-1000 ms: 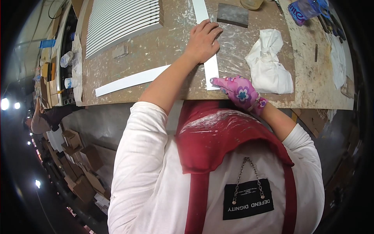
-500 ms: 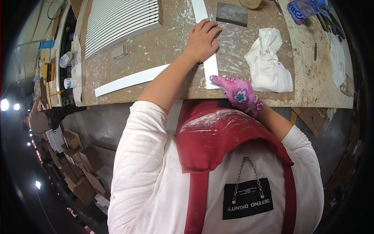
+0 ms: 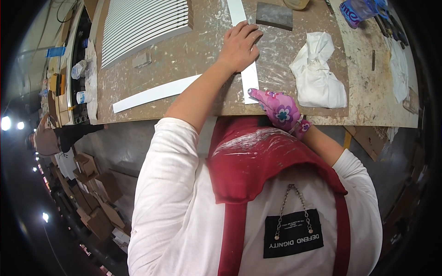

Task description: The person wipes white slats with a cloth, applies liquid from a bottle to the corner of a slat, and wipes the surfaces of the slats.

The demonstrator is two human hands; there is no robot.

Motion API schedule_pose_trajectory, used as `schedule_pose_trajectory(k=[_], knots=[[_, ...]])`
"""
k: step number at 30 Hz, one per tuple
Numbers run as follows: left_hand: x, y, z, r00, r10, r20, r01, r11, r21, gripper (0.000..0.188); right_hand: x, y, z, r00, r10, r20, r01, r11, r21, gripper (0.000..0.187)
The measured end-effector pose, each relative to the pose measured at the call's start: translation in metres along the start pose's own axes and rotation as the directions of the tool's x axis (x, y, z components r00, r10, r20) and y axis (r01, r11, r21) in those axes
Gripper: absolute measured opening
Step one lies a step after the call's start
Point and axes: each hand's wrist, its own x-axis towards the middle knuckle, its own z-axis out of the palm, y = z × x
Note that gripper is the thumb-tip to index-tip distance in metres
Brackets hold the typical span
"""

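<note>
A long white strip (image 3: 250,82) lies front to back on the worn board on the bench. My bare left hand (image 3: 239,47) rests palm down across its middle with the fingers stretched out. By the strip's near end is my right hand (image 3: 282,109) in a pink flowered glove, closed, its pointed tip touching the strip's right edge. A small greyish bit shows at that tip; what the fingers hold, if anything, is hidden. A second white strip (image 3: 154,94) lies crosswise to the left, partly behind my left forearm.
Many white strips (image 3: 145,30) lie side by side at the far left, with a small grey block (image 3: 142,60) nearby. At the far side sits a dark grey square block (image 3: 274,16). A crumpled white cloth (image 3: 318,76) lies right, and a blue-purple package (image 3: 357,13) stands far right.
Almost nothing differs. Both hands keep their places on the white strip, and the gloved tip stays at its near end; the whole view has shifted very slightly.
</note>
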Motion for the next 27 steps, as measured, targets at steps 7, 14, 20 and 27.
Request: schedule_pose_trajectory(k=[7, 14, 20, 27], knots=[[-0.001, 0.001, 0.001, 1.000, 0.001, 0.006, -0.001, 1.000, 0.003, 0.042, 0.000, 0.019, 0.016, 0.984, 0.009, -0.179, 0.005, 0.997, 0.075, 0.039], [0.002, 0.003, -0.001, 1.000, 0.017, -0.013, -0.017, 1.000, -0.002, 0.043, 0.006, 0.024, -0.009, 0.973, -0.042, -0.225, 0.046, 0.999, 0.015, 0.038], [-0.003, -0.001, 0.000, 1.000, 0.008, -0.001, -0.008, 1.000, 0.010, 0.043, 0.022, 0.010, -0.040, 0.996, -0.003, 0.084, 0.012, 0.994, -0.107, 0.043], [0.000, 0.000, 0.001, 1.000, 0.006, 0.006, -0.006, 1.000, 0.006, 0.044, 0.031, 0.032, -0.037, 0.983, -0.149, 0.110, 0.154, 0.987, -0.039, 0.050]])
